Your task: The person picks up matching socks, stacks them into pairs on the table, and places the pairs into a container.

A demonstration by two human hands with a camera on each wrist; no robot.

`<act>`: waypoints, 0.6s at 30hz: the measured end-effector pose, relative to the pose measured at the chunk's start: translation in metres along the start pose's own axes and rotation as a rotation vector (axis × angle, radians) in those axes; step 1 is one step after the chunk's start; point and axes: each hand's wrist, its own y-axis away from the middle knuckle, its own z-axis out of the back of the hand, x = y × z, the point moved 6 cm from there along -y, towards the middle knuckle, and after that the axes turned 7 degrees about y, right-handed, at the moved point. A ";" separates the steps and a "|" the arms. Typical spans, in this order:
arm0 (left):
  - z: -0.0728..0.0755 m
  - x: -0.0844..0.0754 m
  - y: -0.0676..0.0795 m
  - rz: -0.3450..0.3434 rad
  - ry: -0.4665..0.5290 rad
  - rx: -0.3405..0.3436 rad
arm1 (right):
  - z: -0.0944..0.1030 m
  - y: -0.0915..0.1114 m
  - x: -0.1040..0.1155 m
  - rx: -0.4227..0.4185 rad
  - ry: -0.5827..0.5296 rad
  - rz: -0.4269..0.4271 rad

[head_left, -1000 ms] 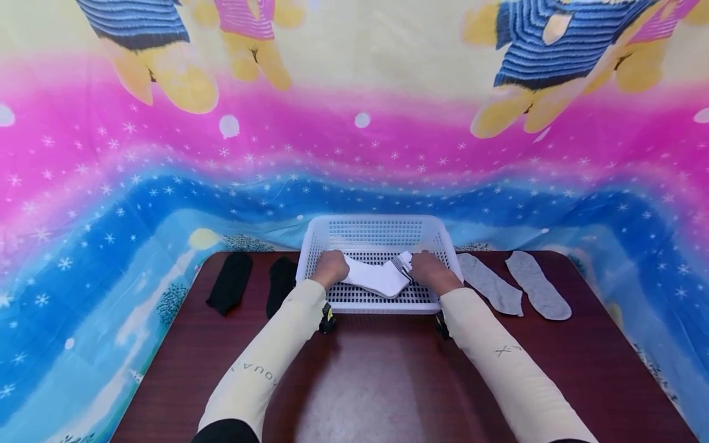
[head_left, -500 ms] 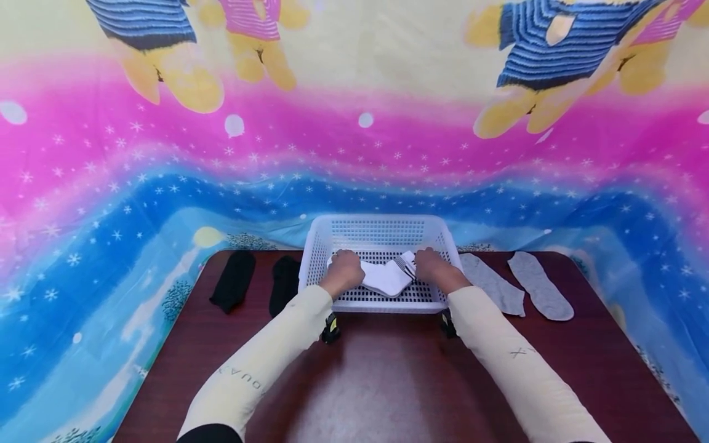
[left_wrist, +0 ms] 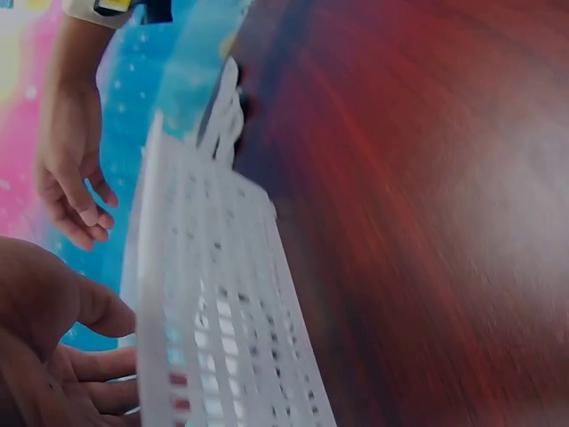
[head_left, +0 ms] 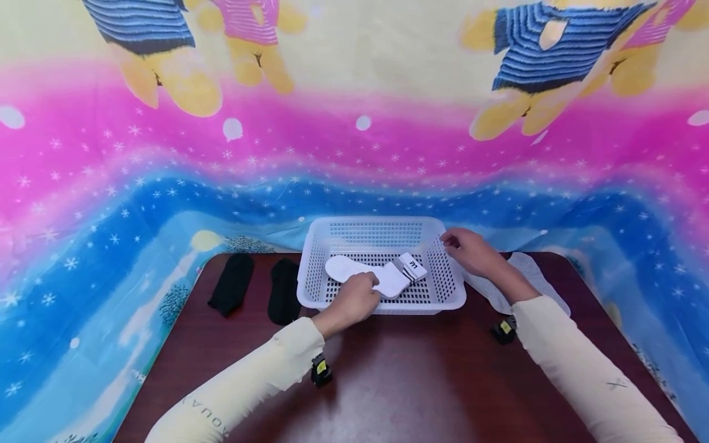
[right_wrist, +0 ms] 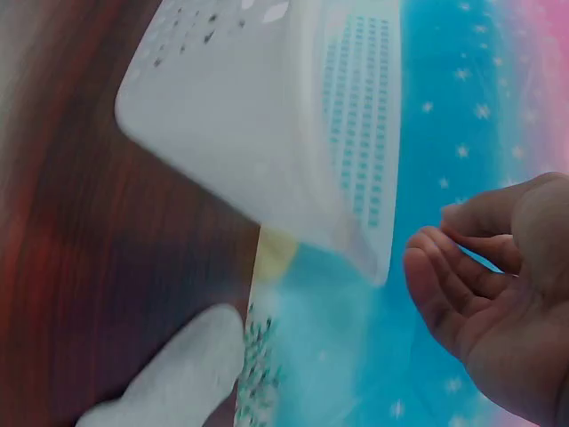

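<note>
- Left hand (head_left: 356,299): fingers loose, nothing gripped, reaching over the near rim of the white basket (head_left: 382,309); whether it touches the sock below cannot be told.
- Right hand (head_left: 471,251): fingers loosely bent and holding nothing, just beside the basket's right rim.
- White sock (head_left: 393,284): lying on the basket's floor, black-striped cuff toward the right.
- Black socks (head_left: 232,285): two, flat on the surface (head_left: 410,375), left of the basket.
- Grey socks (head_left: 545,288): two, right of it, partly behind the right arm.
</note>
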 end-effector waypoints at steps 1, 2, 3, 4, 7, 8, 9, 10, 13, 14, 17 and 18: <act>-0.001 -0.004 0.001 -0.005 0.012 -0.006 | 0.003 0.004 -0.006 -0.011 0.000 -0.002; -0.002 -0.008 0.002 -0.006 0.025 -0.009 | 0.005 0.008 -0.011 -0.019 -0.004 -0.006; -0.002 -0.011 0.003 -0.010 0.033 -0.013 | 0.007 0.012 -0.017 -0.029 -0.005 -0.011; -0.003 -0.015 0.004 -0.016 0.046 -0.020 | 0.008 0.017 -0.022 -0.041 -0.003 -0.017; -0.004 -0.026 0.005 -0.045 0.061 -0.035 | 0.009 0.029 -0.038 -0.070 0.012 -0.030; -0.005 -0.030 0.005 -0.056 0.068 -0.039 | 0.009 0.033 -0.043 -0.079 0.018 -0.037; -0.006 -0.033 0.004 -0.064 0.076 -0.043 | 0.009 0.036 -0.049 -0.086 0.029 -0.050; -0.007 -0.037 0.004 -0.071 0.083 -0.046 | 0.008 0.039 -0.055 -0.092 0.040 -0.061; -0.010 -0.048 0.001 -0.081 0.105 -0.055 | 0.004 0.047 -0.075 -0.084 0.083 -0.106; -0.012 -0.052 0.000 -0.080 0.123 -0.052 | 0.002 0.049 -0.081 -0.076 0.094 -0.122; -0.019 -0.066 -0.003 -0.081 0.153 -0.028 | -0.006 0.056 -0.100 -0.038 0.109 -0.159; -0.022 -0.070 -0.004 -0.081 0.158 -0.014 | -0.008 0.057 -0.106 -0.024 0.111 -0.171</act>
